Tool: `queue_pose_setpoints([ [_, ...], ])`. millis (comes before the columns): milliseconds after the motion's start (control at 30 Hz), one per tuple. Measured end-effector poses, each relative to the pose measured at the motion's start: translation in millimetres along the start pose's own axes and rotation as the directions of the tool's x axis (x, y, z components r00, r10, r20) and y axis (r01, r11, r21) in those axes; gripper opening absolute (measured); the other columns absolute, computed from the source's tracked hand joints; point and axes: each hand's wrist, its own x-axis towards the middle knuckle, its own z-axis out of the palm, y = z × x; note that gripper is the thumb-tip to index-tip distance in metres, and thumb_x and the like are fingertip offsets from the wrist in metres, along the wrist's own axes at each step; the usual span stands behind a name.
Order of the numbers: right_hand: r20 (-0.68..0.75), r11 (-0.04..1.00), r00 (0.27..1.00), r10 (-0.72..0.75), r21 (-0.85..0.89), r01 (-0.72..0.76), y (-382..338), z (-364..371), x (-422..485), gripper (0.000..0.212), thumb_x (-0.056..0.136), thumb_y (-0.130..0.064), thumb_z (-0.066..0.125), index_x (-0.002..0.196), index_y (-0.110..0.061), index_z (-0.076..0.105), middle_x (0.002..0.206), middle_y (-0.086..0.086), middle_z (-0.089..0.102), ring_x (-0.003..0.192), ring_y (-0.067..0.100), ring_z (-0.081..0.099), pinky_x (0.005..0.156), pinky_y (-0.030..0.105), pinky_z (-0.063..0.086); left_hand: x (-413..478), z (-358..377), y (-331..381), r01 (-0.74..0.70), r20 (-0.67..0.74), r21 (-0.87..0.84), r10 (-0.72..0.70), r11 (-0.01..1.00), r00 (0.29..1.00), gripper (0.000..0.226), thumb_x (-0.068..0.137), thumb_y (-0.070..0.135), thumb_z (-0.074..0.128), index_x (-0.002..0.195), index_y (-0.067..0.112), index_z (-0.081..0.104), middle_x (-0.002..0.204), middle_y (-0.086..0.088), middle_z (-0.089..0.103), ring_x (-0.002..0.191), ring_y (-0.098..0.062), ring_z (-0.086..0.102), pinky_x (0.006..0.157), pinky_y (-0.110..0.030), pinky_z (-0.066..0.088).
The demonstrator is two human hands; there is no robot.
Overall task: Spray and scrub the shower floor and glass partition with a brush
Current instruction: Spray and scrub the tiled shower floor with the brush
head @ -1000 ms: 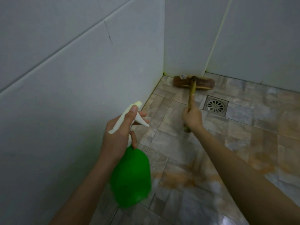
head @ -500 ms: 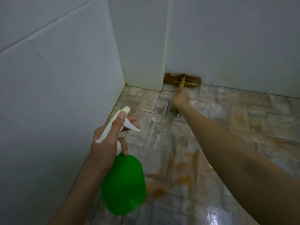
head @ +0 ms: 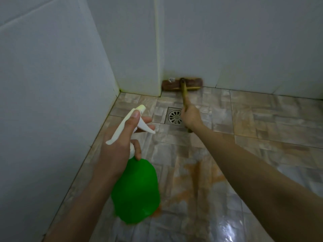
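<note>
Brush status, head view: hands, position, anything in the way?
Left hand grips green spray bottle. Right hand grips brush handle, head at wall. Floor drain beside right hand; nothing blocking.

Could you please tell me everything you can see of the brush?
The brush has a long brown head with a yellowish lower edge and a pale scrap near its left end. A slim yellow-brown handle joins it at the middle and slants toward the person. The head lies crosswise on the tiled floor, against the foot of the back wall. The right hand grips the handle, whose end pokes out below.
</note>
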Motion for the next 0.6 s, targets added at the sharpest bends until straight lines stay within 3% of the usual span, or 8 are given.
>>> queue_pose_setpoints([
  [100, 0.005, 0.998, 0.999, -0.041, -0.048, 0.041, 25, -22, -5, 0.050, 0.101, -0.019, 0.036, 0.150, -0.029, 0.028, 0.078, 0.013, 0.058, 0.059, 0.023, 0.051, 0.052, 0.029, 0.036, 1, 12, 1, -0.021, -0.005, -0.015, 0.021, 1.000, 1.000, 0.026, 0.090, 0.055, 0.052, 0.078, 0.055, 0.076, 0.101, 0.007, 0.078, 0.038, -0.018, 0.045, 0.046, -0.028, 0.040],
  [200, -0.192, 0.990, 0.974, 0.121, -0.041, -0.131, 69, -67, -8, 0.042, 0.100, -0.017, 0.040, 0.142, -0.017, 0.044, 0.083, 0.013, 0.059, 0.076, 0.032, 0.060, 0.060, 0.030, 0.040, 2, 19, 6, -0.021, -0.020, -0.055, 0.020, 0.998, 1.000, 0.027, 0.089, 0.054, 0.051, 0.079, 0.051, 0.077, 0.103, 0.005, 0.078, 0.039, -0.019, 0.046, 0.045, -0.027, 0.040],
  [267, -0.323, 0.970, 0.919, 0.227, -0.010, -0.243, 87, -92, -10, 0.047, 0.098, -0.015, 0.041, 0.145, -0.016, 0.039, 0.091, 0.018, 0.063, 0.086, 0.036, 0.062, 0.067, 0.034, 0.046, 1, 27, 13, -0.001, 0.022, -0.048, 0.002, 0.999, 1.000, 0.029, 0.088, 0.056, 0.049, 0.076, 0.054, 0.076, 0.104, 0.005, 0.078, 0.038, -0.019, 0.045, 0.046, -0.026, 0.040],
  [300, -0.322, 0.971, 0.920, 0.225, -0.005, -0.239, 91, -98, -12, 0.051, 0.098, -0.015, 0.040, 0.148, -0.019, 0.034, 0.092, 0.019, 0.064, 0.085, 0.036, 0.062, 0.069, 0.037, 0.048, 1, 32, 16, 0.003, 0.050, -0.050, -0.001, 0.999, 0.999, 0.027, 0.089, 0.057, 0.051, 0.076, 0.055, 0.075, 0.103, 0.004, 0.078, 0.038, -0.018, 0.044, 0.045, -0.026, 0.040],
  [400, -0.150, 0.990, 0.981, 0.127, -0.045, -0.135, 85, -107, -6, 0.053, 0.100, -0.019, 0.035, 0.150, -0.031, 0.024, 0.076, 0.015, 0.059, 0.059, 0.028, 0.056, 0.053, 0.037, 0.049, 4, 53, 28, 0.015, 0.124, -0.055, -0.008, 0.998, 0.992, 0.020, 0.089, 0.060, 0.057, 0.089, 0.053, 0.076, 0.105, 0.004, 0.077, 0.038, -0.017, 0.046, 0.040, -0.025, 0.041],
  [467, -0.054, 0.990, 0.995, 0.086, -0.107, -0.091, 85, -124, -7, 0.054, 0.101, -0.021, 0.033, 0.150, -0.037, 0.019, 0.074, 0.012, 0.057, 0.055, 0.025, 0.053, 0.048, 0.035, 0.047, 8, 71, 37, 0.015, 0.153, -0.024, -0.011, 1.000, 0.988, 0.027, 0.091, 0.057, 0.056, 0.104, 0.042, 0.074, 0.108, 0.003, 0.077, 0.036, -0.017, 0.047, 0.039, -0.024, 0.041],
  [600, 0.065, 0.911, 0.997, 0.043, -0.412, -0.012, 114, -194, -22, 0.051, 0.103, -0.022, 0.033, 0.151, -0.030, 0.021, 0.073, 0.004, 0.054, 0.055, 0.015, 0.050, 0.044, 0.026, 0.035, 3, 102, 61, -0.020, 0.215, 0.027, 0.013, 0.999, 0.977, 0.030, 0.085, 0.057, 0.050, 0.092, 0.037, 0.072, 0.101, 0.008, 0.078, 0.038, -0.020, 0.048, 0.041, -0.023, 0.042],
])
